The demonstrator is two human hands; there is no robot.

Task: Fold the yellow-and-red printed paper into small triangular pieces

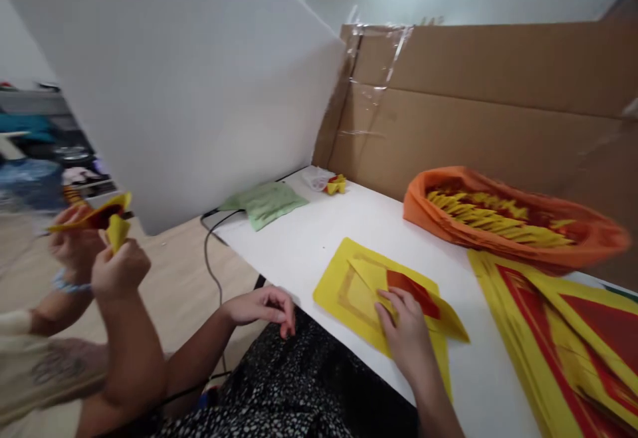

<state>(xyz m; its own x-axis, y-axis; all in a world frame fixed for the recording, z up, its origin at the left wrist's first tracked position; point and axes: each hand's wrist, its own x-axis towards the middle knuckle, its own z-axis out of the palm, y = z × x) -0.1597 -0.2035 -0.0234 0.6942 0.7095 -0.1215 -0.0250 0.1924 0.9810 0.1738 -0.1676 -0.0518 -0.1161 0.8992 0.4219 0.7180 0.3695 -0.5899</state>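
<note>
My right hand [411, 328] rests on a folded yellow and red sheet [371, 275], its fingers bent a little and apart. The folded piece lies on a larger flat yellow sheet [329, 285] with a darker yellow frame printed on it. A pointed yellow flap sticks out to the right, beyond my fingers. Over my lap, just off the table's front edge, my left hand [264, 308] hangs loosely curled with nothing in it.
An orange cloth bag [416, 209] filled with yellow and red folded pieces stands by the cardboard wall [478, 125]. Yellow-red sheets [543, 338] are stacked at right. A green cloth [274, 202] lies at the back left. Beside me, another person's hands [119, 268] hold a yellow folded piece.
</note>
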